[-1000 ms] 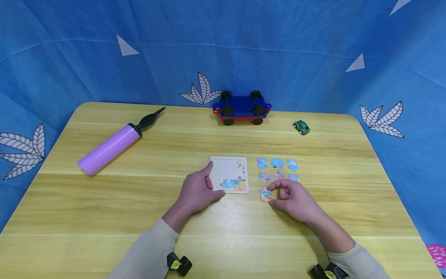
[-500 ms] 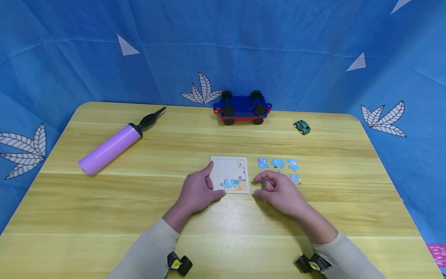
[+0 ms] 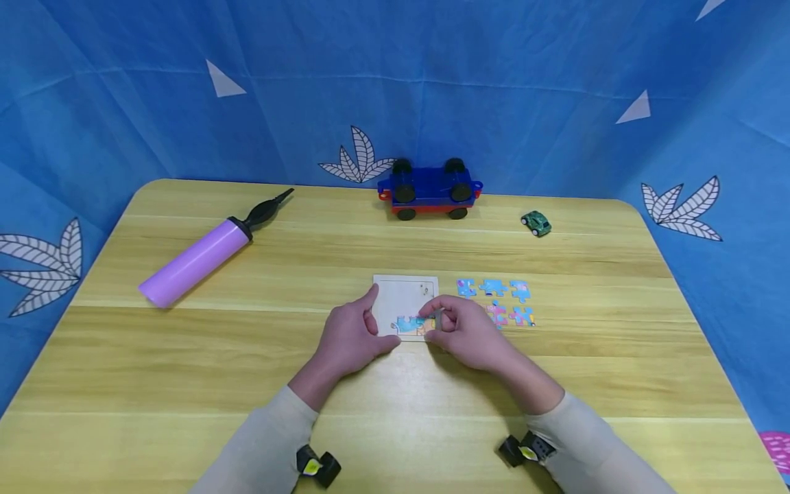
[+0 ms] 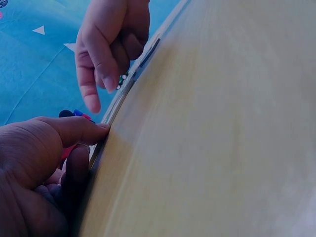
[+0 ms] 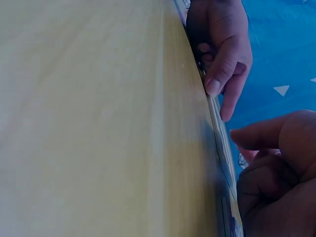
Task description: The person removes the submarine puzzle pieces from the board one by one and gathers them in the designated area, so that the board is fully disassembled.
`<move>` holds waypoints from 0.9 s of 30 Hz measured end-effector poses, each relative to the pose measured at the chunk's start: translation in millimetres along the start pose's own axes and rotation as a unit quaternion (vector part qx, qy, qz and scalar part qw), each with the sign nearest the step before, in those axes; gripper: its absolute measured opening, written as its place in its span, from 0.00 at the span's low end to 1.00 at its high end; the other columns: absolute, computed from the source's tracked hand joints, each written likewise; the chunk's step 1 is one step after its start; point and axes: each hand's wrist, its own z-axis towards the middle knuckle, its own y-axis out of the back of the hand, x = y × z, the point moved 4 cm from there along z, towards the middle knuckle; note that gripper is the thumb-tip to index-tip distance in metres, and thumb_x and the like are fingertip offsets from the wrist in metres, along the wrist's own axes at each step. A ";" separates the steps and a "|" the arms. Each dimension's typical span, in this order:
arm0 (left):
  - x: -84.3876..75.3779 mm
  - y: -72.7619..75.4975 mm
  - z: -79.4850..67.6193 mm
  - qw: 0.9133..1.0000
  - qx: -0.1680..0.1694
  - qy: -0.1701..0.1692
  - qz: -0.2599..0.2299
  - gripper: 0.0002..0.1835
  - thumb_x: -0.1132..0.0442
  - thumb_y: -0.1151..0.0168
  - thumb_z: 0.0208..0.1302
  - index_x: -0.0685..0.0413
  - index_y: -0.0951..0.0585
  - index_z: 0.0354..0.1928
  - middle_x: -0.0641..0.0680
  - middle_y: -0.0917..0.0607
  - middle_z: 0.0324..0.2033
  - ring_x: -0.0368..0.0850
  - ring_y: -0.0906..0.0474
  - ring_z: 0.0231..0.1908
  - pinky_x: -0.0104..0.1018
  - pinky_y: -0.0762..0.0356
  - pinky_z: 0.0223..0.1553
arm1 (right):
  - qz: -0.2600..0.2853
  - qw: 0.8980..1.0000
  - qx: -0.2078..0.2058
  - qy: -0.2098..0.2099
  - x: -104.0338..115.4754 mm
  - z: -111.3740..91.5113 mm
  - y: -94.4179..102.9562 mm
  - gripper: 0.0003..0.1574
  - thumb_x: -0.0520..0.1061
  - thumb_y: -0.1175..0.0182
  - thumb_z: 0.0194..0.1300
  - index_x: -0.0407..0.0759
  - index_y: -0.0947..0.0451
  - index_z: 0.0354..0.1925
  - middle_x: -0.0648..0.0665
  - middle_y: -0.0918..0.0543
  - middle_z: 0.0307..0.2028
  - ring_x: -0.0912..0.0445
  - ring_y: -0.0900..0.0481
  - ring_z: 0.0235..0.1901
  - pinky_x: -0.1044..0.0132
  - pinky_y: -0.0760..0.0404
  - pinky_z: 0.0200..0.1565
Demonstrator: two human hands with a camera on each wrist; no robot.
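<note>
A square white puzzle board (image 3: 395,291) lies on the table, with a blue puzzle section (image 3: 407,324) along its lower right. My left hand (image 3: 348,336) holds the board's left side, index finger at the left edge and thumb at the bottom. Over the board's lower right, my right hand (image 3: 469,336) pinches a puzzle piece (image 3: 438,320) mostly hidden by the fingers. In the left wrist view the left hand (image 4: 34,168) is close to the tabletop. The right wrist view shows the right hand (image 5: 281,168) with thumb and finger tips low at the table; the piece cannot be made out there.
Several loose puzzle pieces (image 3: 493,287) lie in rows right of the board. A purple hand pump (image 3: 194,264) rests at the left. At the back are an overturned blue and red toy vehicle (image 3: 430,189) and a small green toy car (image 3: 536,224). A blue curtain (image 3: 506,89) hangs behind.
My right hand has taken the lowest loose puzzle piece and moved left from the rows to the board's lower right. The left hand has stayed at the board's left side.
</note>
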 end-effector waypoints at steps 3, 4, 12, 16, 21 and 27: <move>0.2 0.2 0.0 1.000 -0.002 -0.002 -0.002 0.54 0.57 0.18 0.47 0.62 0.38 0.74 0.47 0.25 0.20 0.42 0.32 0.19 0.38 0.32 0.26 | -0.003 1.000 0.007 0.001 3.1 4.7 -3.2 0.14 0.32 0.33 0.62 0.41 0.18 0.47 0.53 0.42 0.15 0.59 0.44 0.16 0.60 0.30 0.37; 0.4 0.1 -0.1 1.000 -0.003 -0.003 -0.002 0.54 0.57 0.18 0.47 0.62 0.38 0.74 0.47 0.25 0.20 0.42 0.32 0.19 0.38 0.31 0.26 | -0.003 1.000 0.009 0.001 4.1 6.1 -4.1 0.14 0.32 0.33 0.62 0.41 0.18 0.47 0.53 0.42 0.15 0.59 0.44 0.17 0.59 0.29 0.38; 0.5 0.0 0.0 1.000 0.000 -0.004 -0.002 0.54 0.57 0.18 0.48 0.62 0.38 0.74 0.47 0.25 0.20 0.42 0.32 0.19 0.37 0.31 0.26 | -0.001 1.000 0.021 -0.014 5.7 11.1 -7.1 0.15 0.32 0.33 0.61 0.40 0.19 0.47 0.52 0.40 0.15 0.58 0.42 0.16 0.58 0.28 0.42; -0.5 1.0 0.0 1.000 0.000 -0.005 -0.001 0.54 0.57 0.18 0.48 0.62 0.38 0.74 0.47 0.25 0.20 0.42 0.32 0.19 0.38 0.31 0.26 | 0.000 1.000 0.024 -0.011 6.2 11.8 -7.6 0.14 0.32 0.34 0.62 0.39 0.19 0.47 0.52 0.40 0.16 0.58 0.42 0.16 0.58 0.28 0.40; -1.4 1.7 -0.4 1.000 0.003 -0.004 -0.003 0.54 0.56 0.18 0.48 0.62 0.38 0.74 0.47 0.25 0.20 0.42 0.32 0.19 0.38 0.31 0.27 | 0.000 0.999 0.033 -0.021 6.6 13.1 -8.8 0.13 0.32 0.35 0.62 0.40 0.18 0.46 0.52 0.40 0.16 0.58 0.41 0.17 0.59 0.29 0.36; -2.2 2.5 -0.8 1.000 0.002 -0.008 -0.002 0.54 0.56 0.18 0.47 0.63 0.38 0.74 0.46 0.25 0.19 0.42 0.32 0.18 0.38 0.31 0.26 | -0.008 0.999 0.038 -0.026 9.5 13.7 -9.0 0.13 0.31 0.35 0.63 0.41 0.19 0.46 0.52 0.40 0.16 0.58 0.41 0.17 0.59 0.29 0.36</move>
